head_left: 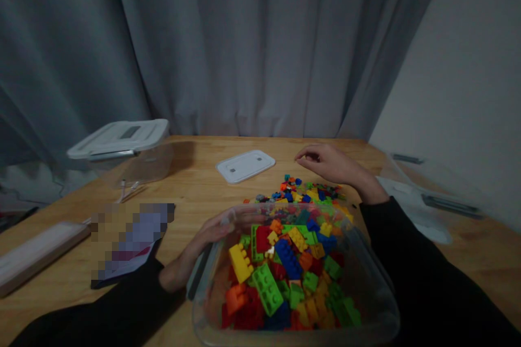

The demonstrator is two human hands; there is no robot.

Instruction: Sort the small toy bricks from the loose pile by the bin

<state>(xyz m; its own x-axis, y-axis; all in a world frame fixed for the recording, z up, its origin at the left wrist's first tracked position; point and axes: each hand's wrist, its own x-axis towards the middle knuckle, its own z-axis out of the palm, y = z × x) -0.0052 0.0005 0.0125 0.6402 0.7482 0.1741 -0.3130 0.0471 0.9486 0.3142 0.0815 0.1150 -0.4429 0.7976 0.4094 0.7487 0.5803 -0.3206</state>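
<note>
A clear plastic box (297, 336) full of coloured building bricks stands at the table's near edge. My left hand (207, 236) rests against the box's far left corner, its fingers stretched along the far wall and partly seen through the plastic. Behind the box lies a loose pile of small bricks (299, 195). Over the table just beyond that pile, my right hand (323, 161) hovers with bent fingers, thumb and fingertips near each other; whether something tiny is between them is too small to tell.
A white lid (245, 166) lies flat behind the pile. At the left are a lidded clear box (150, 165), a phone (138, 238) and a white power strip (44, 252). Another clear container (431, 195) stands at the right.
</note>
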